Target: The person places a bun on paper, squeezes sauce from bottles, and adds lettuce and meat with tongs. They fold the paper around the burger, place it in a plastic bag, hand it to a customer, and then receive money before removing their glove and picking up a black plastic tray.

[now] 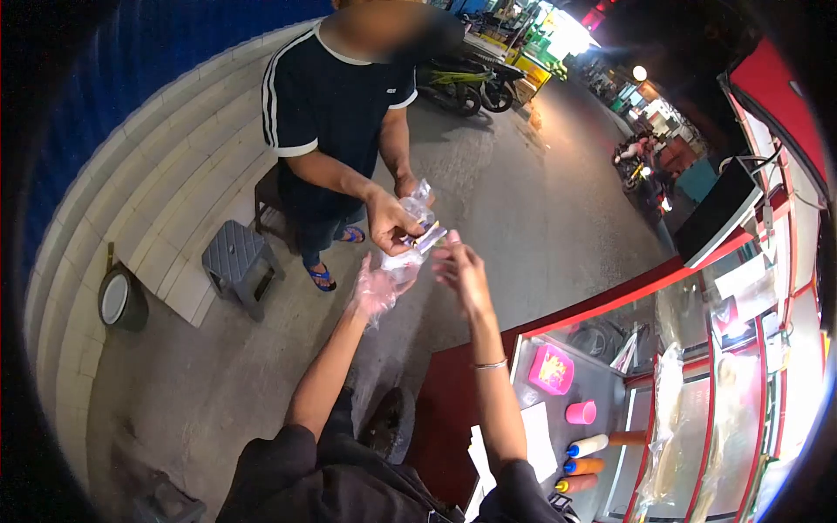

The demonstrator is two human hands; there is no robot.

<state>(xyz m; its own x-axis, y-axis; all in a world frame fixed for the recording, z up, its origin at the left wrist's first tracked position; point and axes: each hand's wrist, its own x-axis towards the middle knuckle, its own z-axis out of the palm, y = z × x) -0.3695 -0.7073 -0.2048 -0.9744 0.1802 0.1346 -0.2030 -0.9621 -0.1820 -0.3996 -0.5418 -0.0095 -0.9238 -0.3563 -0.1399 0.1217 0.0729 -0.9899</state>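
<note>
A person in a dark T-shirt (340, 96) stands facing me and holds out a clear plastic bag (417, 199) along with a small folded slip (429, 237), whitish with purple and yellow. My left hand (379, 289), in a clear plastic glove, is open with its palm turned up just below the person's hand (389, 221). Bare and with fingers apart, my right hand (464, 272) reaches up from the right, its fingertips close to the slip's end. A thin bracelet (491, 364) circles my right wrist.
A red-framed stall counter (567, 301) at right carries a pink tub (551, 370), a pink cup (581, 412) and several squeeze bottles (586, 446). A grey stool (242, 261) and a bucket (122, 301) stand left, by tiled steps (187, 166). Motorbikes are farther along the road.
</note>
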